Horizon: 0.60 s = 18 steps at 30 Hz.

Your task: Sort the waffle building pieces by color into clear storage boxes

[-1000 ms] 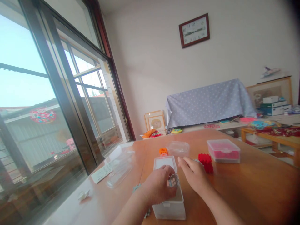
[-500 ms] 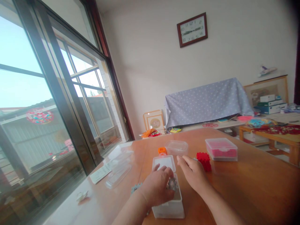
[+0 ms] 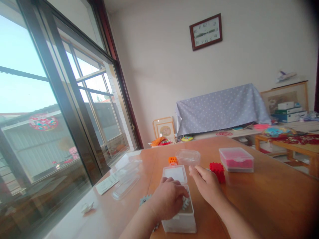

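My left hand (image 3: pixel 170 199) is over a clear plastic box (image 3: pixel 180 224) whose lid (image 3: pixel 174 174) is flipped back. Its fingers are curled around a grey toothed piece (image 3: pixel 185 203) at the box's opening. To the right of the box, my right hand (image 3: pixel 204 181) hovers with its fingers pressed together; whatever it may hold is hidden. Just beyond that hand stands a red block (image 3: pixel 217 172). An orange block (image 3: pixel 172 161) rests behind the flipped lid. Part of another grey piece (image 3: pixel 145 199) shows beside my left forearm.
A closed box of pink pieces (image 3: pixel 236 160) sits at the right. Behind the lid is a clear container (image 3: pixel 187 156). Clear lids (image 3: pixel 126 186) and a printed paper (image 3: pixel 107 184) lie at the left, near a small white item (image 3: pixel 87 207).
My left hand's fingers have curled in, and a grey piece now shows at its fingertips. My right hand has hardly moved.
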Tool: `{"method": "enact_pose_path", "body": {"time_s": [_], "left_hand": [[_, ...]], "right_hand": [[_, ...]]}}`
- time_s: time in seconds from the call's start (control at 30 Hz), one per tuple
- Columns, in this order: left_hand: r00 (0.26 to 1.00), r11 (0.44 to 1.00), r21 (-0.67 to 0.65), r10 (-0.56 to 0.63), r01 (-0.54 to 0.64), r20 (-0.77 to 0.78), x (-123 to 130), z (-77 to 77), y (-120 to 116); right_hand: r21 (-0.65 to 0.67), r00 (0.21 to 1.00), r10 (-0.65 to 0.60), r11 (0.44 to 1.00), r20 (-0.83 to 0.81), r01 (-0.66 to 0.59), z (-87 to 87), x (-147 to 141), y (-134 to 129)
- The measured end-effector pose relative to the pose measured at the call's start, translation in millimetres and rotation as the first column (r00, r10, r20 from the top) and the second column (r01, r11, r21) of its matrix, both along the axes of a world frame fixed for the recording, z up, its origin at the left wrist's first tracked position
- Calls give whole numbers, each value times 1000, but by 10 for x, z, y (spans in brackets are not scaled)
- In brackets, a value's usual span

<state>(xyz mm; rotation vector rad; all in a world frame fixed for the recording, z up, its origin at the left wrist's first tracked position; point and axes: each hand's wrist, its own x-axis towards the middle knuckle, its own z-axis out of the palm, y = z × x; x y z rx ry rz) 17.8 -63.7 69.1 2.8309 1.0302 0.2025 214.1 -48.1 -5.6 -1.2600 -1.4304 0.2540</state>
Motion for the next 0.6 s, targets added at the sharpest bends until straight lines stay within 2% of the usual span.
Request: {"method": "enact_pose_path", "body": {"time_s": [0.2, 0.4, 0.6], "left_hand": [[998, 1000, 30, 11, -9, -54, 7, -42, 15], [996, 999, 28, 36, -33, -78, 39, -7, -7], [997, 999, -44, 13, -17, -80, 67, 12, -34]], "right_hand": [[0, 1000, -6, 1000, 8, 6, -12, 9, 1], [-15, 1000, 1, 1000, -1, -1, 24, 7, -24], [-12, 1000, 12, 1000, -15, -12, 42, 5, -35]]}}
